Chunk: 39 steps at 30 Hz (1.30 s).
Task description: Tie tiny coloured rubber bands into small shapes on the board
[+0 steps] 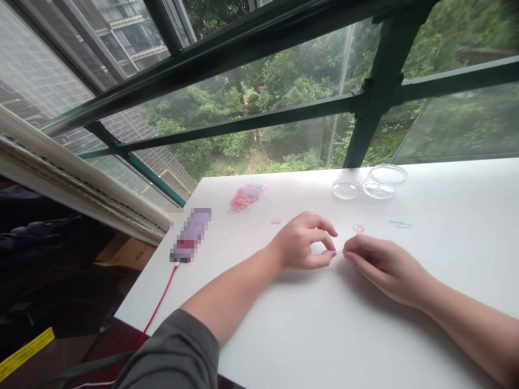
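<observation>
My left hand (306, 241) is closed in a pinch, thumb against index finger, low over the white tabletop. Facing it, my right hand (387, 265) pinches too, with its other fingers curled in. A thin pale rubber band (339, 252) spans the small gap between the two sets of fingertips; most of it is hidden. Just beyond my right fingers lies a pink rubber band (359, 229), and farther right a green rubber band (400, 223). Left of my left hand is another small pink band (276, 220).
A heap of colourful small bands (247, 195) lies toward the far left. Clear round containers (379, 189) and a clear lid (345, 189) stand at the back. A blurred purple phone (192, 233) with a red cable (160, 305) rests near the left edge. Windows border the table (316, 335).
</observation>
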Motion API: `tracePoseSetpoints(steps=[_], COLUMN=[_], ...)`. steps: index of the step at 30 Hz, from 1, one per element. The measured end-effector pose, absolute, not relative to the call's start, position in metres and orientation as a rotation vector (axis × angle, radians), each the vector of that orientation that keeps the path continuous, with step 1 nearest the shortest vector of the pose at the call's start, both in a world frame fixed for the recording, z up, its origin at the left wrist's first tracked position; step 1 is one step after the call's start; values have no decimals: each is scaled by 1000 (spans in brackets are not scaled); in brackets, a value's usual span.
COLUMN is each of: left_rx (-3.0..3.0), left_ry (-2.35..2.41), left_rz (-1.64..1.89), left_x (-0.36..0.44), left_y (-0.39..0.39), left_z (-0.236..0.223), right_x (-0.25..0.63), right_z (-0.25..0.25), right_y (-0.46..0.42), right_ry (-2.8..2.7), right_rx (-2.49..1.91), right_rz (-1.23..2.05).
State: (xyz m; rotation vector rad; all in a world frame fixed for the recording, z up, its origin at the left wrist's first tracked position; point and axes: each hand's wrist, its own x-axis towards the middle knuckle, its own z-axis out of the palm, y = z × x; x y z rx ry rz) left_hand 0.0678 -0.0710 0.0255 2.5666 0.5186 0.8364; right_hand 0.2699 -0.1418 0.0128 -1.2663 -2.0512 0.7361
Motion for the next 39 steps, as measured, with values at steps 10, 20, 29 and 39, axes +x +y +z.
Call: tracePoseSetpoints(steps=[10, 20, 29, 39], left_rx=[2602, 2699, 2694, 2687], left_ry=[671, 874, 938, 958], left_rz=[727, 736, 724, 746], left_x=[36, 22, 29, 32], left_y=[-42, -25, -29, -30], left_z=[54, 43, 34, 31], right_x=[266, 263, 264, 262], right_z=[10, 23, 22, 25], right_y=[-137, -141, -140, -141], right_ry=[-1926, -2002, -2014, -2012], right_rx=[-1295, -1361, -1329, -1333], right_rz=[738, 858, 885, 885])
